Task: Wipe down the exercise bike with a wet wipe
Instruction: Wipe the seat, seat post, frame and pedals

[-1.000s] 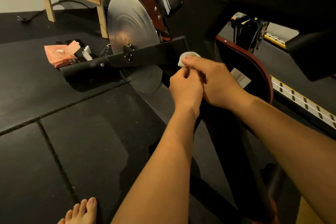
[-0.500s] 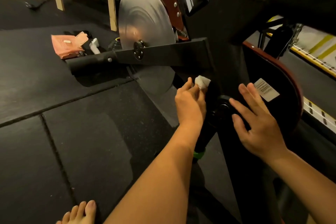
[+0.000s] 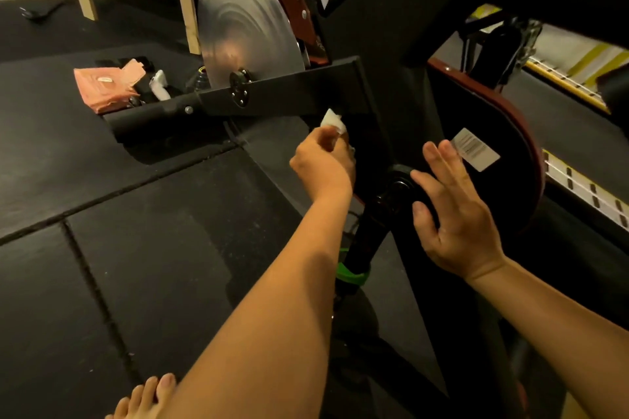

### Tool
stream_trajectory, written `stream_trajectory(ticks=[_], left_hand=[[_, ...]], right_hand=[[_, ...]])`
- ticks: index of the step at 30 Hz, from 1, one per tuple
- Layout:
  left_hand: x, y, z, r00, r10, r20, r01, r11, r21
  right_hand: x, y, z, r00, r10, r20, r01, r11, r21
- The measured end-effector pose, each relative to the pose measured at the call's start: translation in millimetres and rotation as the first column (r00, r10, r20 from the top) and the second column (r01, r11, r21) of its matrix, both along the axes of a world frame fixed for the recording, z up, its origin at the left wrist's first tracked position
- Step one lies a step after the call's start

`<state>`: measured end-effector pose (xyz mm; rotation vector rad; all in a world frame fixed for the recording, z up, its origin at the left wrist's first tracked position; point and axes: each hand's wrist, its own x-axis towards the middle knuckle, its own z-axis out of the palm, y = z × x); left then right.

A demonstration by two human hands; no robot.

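The black exercise bike (image 3: 299,95) fills the middle and right, with a silver flywheel (image 3: 245,34) and a dark red belt guard (image 3: 531,153). My left hand (image 3: 323,163) pinches a small folded white wet wipe (image 3: 333,121) against the underside of the black frame arm. My right hand (image 3: 452,211) hovers with fingers spread over the black crank hub (image 3: 396,190), holding nothing. The crank arm (image 3: 364,241) runs down to a pedal with a green strap (image 3: 354,274).
An orange wipes pack (image 3: 102,88) lies on the black rubber floor mats (image 3: 136,265) at the left, beside small dark items. A wooden stool leg (image 3: 189,7) stands behind the flywheel. My bare toes (image 3: 146,398) show at the bottom. Yellow-striped equipment (image 3: 578,180) lies at right.
Both hands were together on the wipe by the frame. The right hand let go and moved right over the crank hub; the left kept the wipe, now against the arm's underside.
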<state>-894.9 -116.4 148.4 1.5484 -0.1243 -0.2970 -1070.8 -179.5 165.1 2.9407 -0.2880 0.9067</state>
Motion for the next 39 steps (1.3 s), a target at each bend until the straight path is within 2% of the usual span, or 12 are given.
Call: stream_trajectory(ticks=[3, 9, 11, 14, 19, 22, 26, 30, 32, 35, 37, 39], left_hand=[[-18, 15, 2, 0.975, -0.204, 0.085, 0.205, 0.979, -0.013], [-22, 29, 32, 0.803, -0.561, 0.200, 0.564, 0.825, 0.050], [-25, 27, 36, 0.831, -0.515, 0.213, 0.513, 0.856, 0.066], [-6, 15, 24, 0.959, -0.213, 0.189, 0.205, 0.977, 0.061], [23, 3, 16, 0.999, -0.017, 0.048, 0.015, 0.999, 0.037], [23, 4, 9, 0.997, -0.053, 0.061, 0.049, 0.997, 0.067], [-1, 11, -12, 0.947, -0.321, 0.001, 0.315, 0.930, 0.191], [-47, 35, -33, 0.828, -0.533, -0.172, 0.535, 0.844, -0.037], [-46, 44, -31, 0.873, -0.472, -0.118, 0.463, 0.881, -0.099], [-43, 61, -9, 0.973, -0.224, -0.055, 0.208, 0.956, -0.209], [-57, 78, 9, 0.993, -0.108, -0.039, 0.091, 0.948, -0.306], [-86, 87, 19, 0.987, -0.159, 0.009, 0.152, 0.918, -0.366]], right_hand=[[1, 1, 1, 1.000, -0.006, -0.010, 0.006, 1.000, -0.014], [-3, 1, 2, 0.999, -0.011, -0.051, 0.010, 1.000, -0.016], [-3, 2, 2, 0.999, -0.015, -0.050, 0.014, 1.000, -0.020], [-3, 3, 0, 0.999, -0.009, -0.040, 0.009, 1.000, 0.001], [-3, 2, 1, 1.000, -0.001, -0.026, 0.001, 1.000, -0.021], [-2, 2, 1, 1.000, 0.007, -0.025, -0.008, 1.000, -0.029], [-3, 0, -1, 1.000, 0.011, -0.015, -0.011, 1.000, -0.028], [-4, 1, 1, 0.999, -0.003, -0.034, 0.003, 1.000, -0.008], [-4, 4, 5, 0.999, 0.000, -0.050, 0.003, 0.998, 0.058], [-11, 22, 20, 0.995, -0.058, 0.080, 0.022, 0.921, 0.389], [-24, 42, 26, 0.963, -0.193, 0.188, 0.036, 0.783, 0.620], [-42, 58, 21, 0.930, -0.317, 0.187, 0.032, 0.576, 0.817]])
